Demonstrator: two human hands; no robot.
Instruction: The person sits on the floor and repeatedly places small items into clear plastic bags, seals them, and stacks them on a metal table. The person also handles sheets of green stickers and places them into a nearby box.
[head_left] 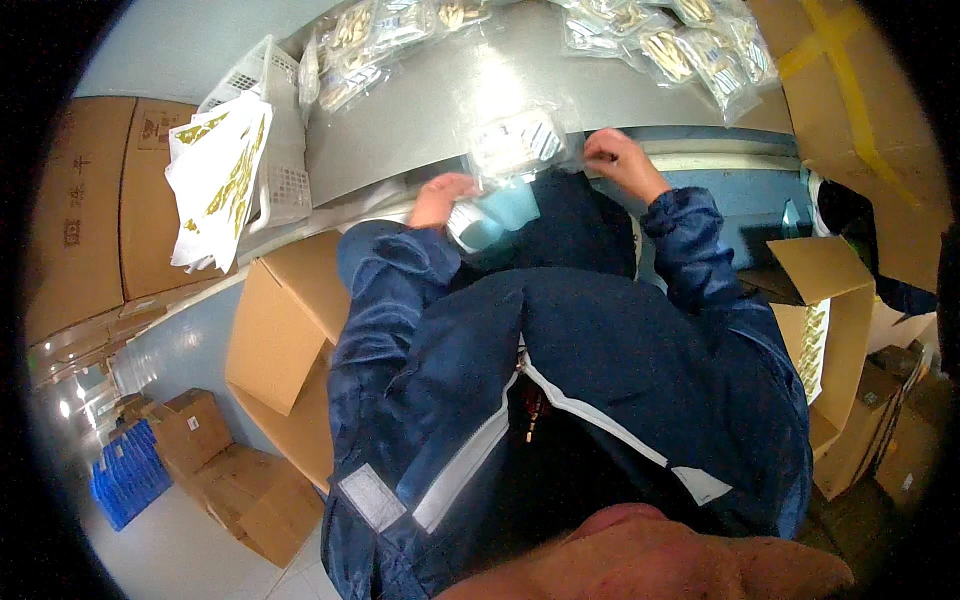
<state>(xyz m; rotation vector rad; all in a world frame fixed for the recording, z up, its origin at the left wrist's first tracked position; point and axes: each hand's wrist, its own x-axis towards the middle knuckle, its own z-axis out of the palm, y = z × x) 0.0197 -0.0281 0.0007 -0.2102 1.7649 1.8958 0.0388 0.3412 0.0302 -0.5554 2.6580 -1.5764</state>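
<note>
A clear plastic bag [515, 142] with pale contents and a blue-striped label lies at the near edge of the metal table [400, 140]. At its lower left, my left hand [440, 200] is closed on a blurred stack of light-blue and white pieces [490, 222], held in front of my body below the table edge. My right hand [622, 162] is beside the bag's right side, its fingers curled together. Whether they pinch the bag's edge or something small is not clear.
Filled clear bags lie at the table's far left [375, 40] and far right [665, 50]. White printed sheets [218, 180] rest against a white plastic basket [285, 175] on the left. Open cardboard boxes stand at lower left [280, 325] and right [850, 340]. A taped carton [850, 90] is at upper right.
</note>
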